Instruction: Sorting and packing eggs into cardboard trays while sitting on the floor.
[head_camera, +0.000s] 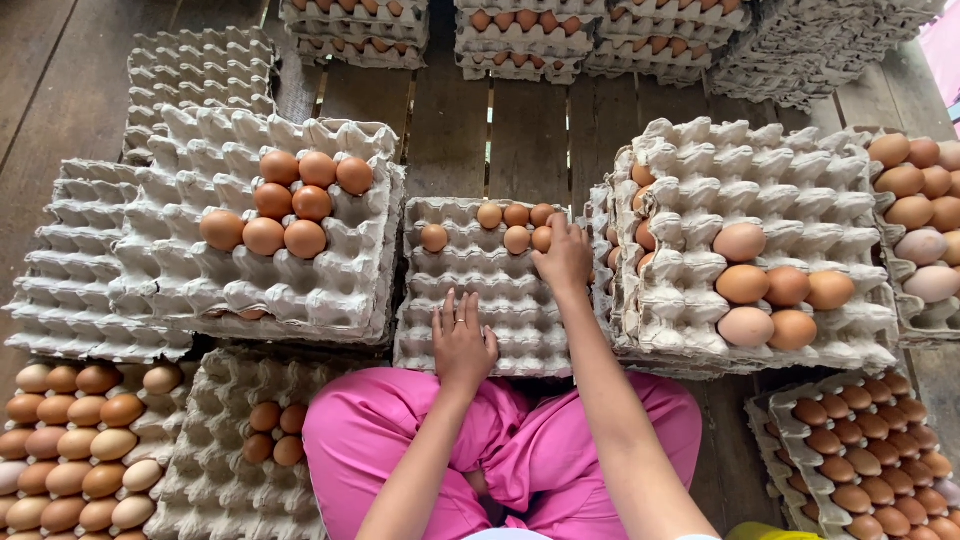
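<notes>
While left hand (462, 345) rests flat, right fingers (556, 250) touch egg (543, 238) (tray (470, 300) corner).

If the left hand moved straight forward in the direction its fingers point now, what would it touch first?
The left hand lies flat on the grey egg tray, fingers pointing away from the person. Straight ahead are empty cups, then probably the lone brown egg, though it sits slightly left of that line.

Middle tray (500, 310) ahead of lap; left tray stack (250, 270) beside it, right tray stack (760, 200) opposite
</notes>
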